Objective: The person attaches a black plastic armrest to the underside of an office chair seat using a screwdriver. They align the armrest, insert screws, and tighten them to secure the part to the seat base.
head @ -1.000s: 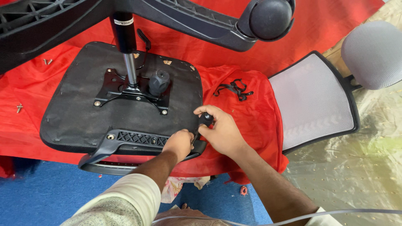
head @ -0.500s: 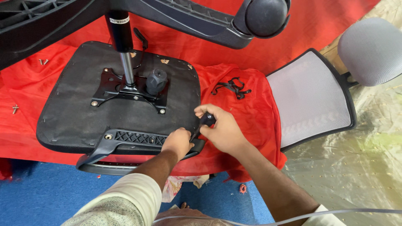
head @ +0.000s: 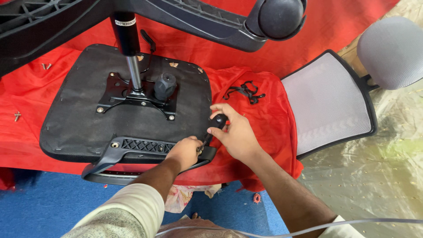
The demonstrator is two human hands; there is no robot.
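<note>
An upturned black chair seat (head: 83,119) lies on a red cloth (head: 264,123), with its metal mounting plate (head: 128,97) and gas column standing up from it. A black armrest bracket (head: 132,152) lies along the seat's near edge. My left hand (head: 185,152) presses on the bracket's right end. My right hand (head: 233,132) grips a black-handled screwdriver (head: 213,125), its shaft slanting down to the bracket beside my left hand.
The chair's wheeled base (head: 246,22) with a caster overhangs the top of the view. A grey mesh backrest (head: 328,103) and headrest (head: 392,50) lie at the right. Loose screws (head: 17,116) and a small black part (head: 244,91) rest on the cloth. Blue floor lies below.
The view has shifted slightly; my hands stay at the bracket's right end, with the screwdriver still angled into it.
</note>
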